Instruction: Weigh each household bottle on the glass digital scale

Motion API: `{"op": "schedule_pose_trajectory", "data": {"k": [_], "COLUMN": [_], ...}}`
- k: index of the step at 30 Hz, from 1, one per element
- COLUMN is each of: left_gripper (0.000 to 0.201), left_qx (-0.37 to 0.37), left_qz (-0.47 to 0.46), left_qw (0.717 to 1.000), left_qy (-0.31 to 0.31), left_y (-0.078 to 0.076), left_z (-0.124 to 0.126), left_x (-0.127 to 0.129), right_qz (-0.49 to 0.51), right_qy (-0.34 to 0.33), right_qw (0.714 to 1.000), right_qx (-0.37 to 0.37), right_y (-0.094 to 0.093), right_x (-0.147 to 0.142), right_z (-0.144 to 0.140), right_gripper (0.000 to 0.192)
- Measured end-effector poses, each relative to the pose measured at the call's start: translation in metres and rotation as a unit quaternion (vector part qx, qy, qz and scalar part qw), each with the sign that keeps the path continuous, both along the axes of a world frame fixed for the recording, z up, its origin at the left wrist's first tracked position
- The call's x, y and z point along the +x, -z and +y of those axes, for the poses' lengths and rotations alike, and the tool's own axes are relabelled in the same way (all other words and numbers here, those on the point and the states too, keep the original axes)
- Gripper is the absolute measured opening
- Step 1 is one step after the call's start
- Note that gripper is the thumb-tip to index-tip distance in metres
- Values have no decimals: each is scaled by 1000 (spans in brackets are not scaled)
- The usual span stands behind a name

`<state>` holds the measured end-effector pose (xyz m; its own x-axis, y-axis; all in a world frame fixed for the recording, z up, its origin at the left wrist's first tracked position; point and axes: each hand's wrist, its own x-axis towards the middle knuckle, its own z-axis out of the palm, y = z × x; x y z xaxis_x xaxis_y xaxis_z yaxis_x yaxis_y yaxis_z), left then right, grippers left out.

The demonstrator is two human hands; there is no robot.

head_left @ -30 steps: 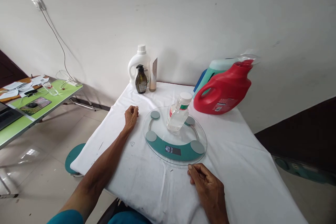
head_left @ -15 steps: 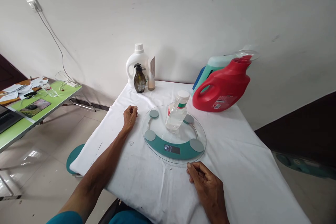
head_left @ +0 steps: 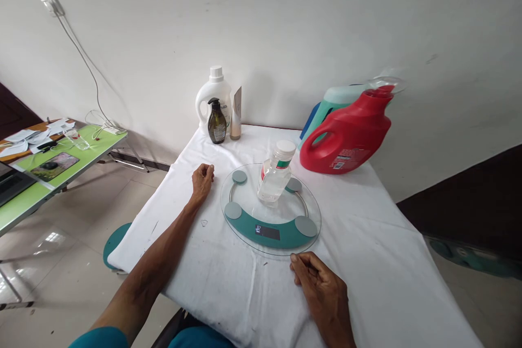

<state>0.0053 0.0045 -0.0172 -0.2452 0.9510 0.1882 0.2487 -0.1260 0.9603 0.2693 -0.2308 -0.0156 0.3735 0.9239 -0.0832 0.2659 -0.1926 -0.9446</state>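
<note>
A clear bottle [head_left: 275,176] with a white cap is being carried upright by a round glass scale [head_left: 271,210], near the middle of the white-covered tabletop [head_left: 379,261]. Digits are being shown on the scale's small display [head_left: 268,231], though they are too small to be read. So the bottle is judged to be placed already and its weight to be registering; reading the figure seems to be what is left. Nothing is being held by either hand. The left hand [head_left: 202,181] is being rested on the cloth just beside the scale's left edge, its grip loosely curled and empty. The right hand [head_left: 322,293] is being laid flat at the near rim, fingers relaxed and empty. A red jug [head_left: 346,138], a teal jug [head_left: 326,111], a white bottle [head_left: 212,97] and a dark pump bottle [head_left: 216,124] are being kept by the wall.
</note>
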Motion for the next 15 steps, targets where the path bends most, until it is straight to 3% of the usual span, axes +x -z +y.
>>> {"op": "schedule_pose_trajectory", "data": {"k": [15], "left_gripper": [33], "left_qx": [0], "left_qz": [3], "left_qw": [1000], "left_qy": [1], "left_y": [1], "left_z": [1], "left_x": [1], "right_qz": [-5], "right_qy": [-1], "right_qw": [1000], "right_qx": [10], "right_y": [4], "right_x": [2], "right_z": [0], "right_gripper": [49]}}
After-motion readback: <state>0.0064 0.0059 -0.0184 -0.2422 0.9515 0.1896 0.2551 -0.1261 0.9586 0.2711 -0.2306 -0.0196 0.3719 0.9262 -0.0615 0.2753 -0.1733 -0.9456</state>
